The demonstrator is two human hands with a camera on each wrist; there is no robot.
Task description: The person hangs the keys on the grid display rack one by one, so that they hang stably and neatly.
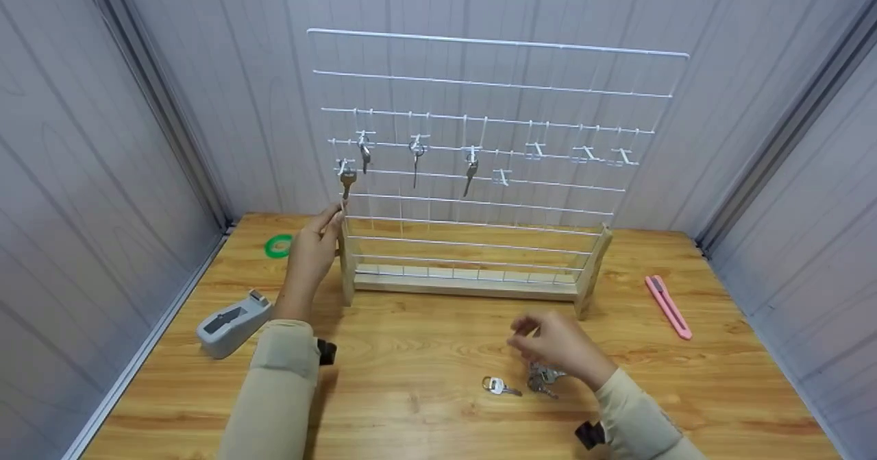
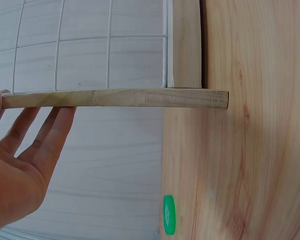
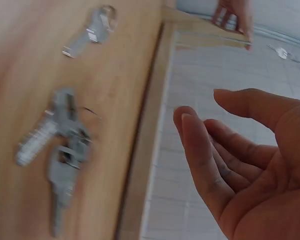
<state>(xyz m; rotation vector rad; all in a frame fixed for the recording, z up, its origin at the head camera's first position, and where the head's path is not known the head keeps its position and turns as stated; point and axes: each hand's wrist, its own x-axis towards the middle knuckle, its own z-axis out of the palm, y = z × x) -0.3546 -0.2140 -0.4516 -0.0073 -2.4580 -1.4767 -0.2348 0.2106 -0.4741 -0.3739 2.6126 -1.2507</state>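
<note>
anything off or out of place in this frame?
Nothing stands out. The wire rack stands upright, four keys hang on its hooks, loose keys lie flat on the table. Nothing looks spilled or broken.

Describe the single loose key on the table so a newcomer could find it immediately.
Start at the white wire rack standing on the wooden table. In front of its base, the right hand hovers over a bunch of keys. The single key lies just left of that bunch, alone, flat on the wood, with its own small ring, unlike the keys hanging on the rack.

Glossy wooden table (image 1: 425, 350), white wire rack (image 1: 479, 172), metal keys (image 1: 541, 378).
</note>
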